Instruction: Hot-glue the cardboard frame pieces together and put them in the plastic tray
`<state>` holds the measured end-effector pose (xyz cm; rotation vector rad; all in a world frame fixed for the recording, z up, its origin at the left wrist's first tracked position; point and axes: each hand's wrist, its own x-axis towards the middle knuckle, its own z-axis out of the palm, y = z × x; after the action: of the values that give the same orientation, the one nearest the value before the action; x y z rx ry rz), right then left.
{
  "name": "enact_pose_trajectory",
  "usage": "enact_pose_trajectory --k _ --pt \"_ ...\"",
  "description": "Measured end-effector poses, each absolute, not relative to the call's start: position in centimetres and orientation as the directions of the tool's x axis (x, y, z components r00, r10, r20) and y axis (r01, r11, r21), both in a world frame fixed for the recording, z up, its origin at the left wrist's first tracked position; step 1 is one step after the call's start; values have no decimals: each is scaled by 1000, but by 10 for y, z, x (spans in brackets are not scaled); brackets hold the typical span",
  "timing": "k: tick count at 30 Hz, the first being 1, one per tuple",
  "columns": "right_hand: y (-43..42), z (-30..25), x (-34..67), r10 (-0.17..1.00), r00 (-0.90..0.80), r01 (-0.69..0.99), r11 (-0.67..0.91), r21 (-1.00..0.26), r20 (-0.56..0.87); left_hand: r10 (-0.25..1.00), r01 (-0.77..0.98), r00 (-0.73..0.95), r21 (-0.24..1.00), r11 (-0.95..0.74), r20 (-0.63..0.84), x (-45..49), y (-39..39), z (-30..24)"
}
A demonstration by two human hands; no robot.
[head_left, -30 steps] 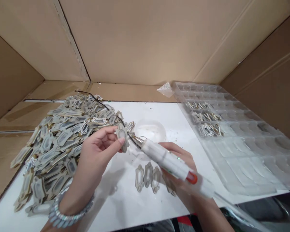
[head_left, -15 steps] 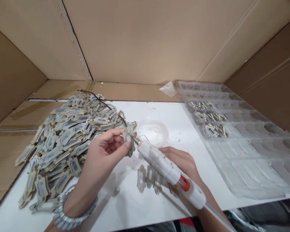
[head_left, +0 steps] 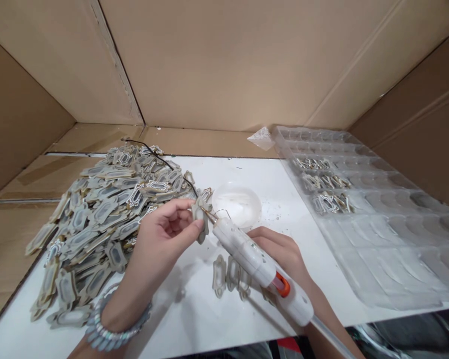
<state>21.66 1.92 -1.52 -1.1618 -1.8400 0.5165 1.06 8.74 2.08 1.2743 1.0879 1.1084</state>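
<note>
My left hand [head_left: 172,227] is closed, thumb and fingers pinching a small grey frame-shaped piece [head_left: 199,227] upright above the table. A thin black cord [head_left: 159,158] runs from the far end of the pile to the top of this piece. In my right hand [head_left: 280,252] lies a white pen-shaped tool [head_left: 247,249] with an orange-red switch, a clear cable or rod at its rear and thin metal prongs in front. The prong tips touch or nearly touch the upper part of the piece; which, I cannot tell. My right fingers are partly hidden behind the tool.
A large pile of similar pieces [head_left: 97,214] covers the left side. Several more pieces [head_left: 219,276] stand in a row below the tool. Behind my hands sits a shallow white dish [head_left: 252,192]. A clear compartment tray [head_left: 374,239] with some pieces lies right; cardboard walls [head_left: 224,65] enclose the table.
The rear of the white tool has swung slightly left, while its prongs stay at the grey piece. My left hand keeps its pinch almost unmoved.
</note>
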Motion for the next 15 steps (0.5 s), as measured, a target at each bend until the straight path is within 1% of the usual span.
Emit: enact_pose_trajectory --k 5,15 --pt "19 -12 215 879 -174 521 464 -716 444 990 -13 143 1000 -17 18 12 88 21" --pt "18 -13 216 879 -171 482 468 -740 445 988 2 155 1000 -2 2 12 89 21"
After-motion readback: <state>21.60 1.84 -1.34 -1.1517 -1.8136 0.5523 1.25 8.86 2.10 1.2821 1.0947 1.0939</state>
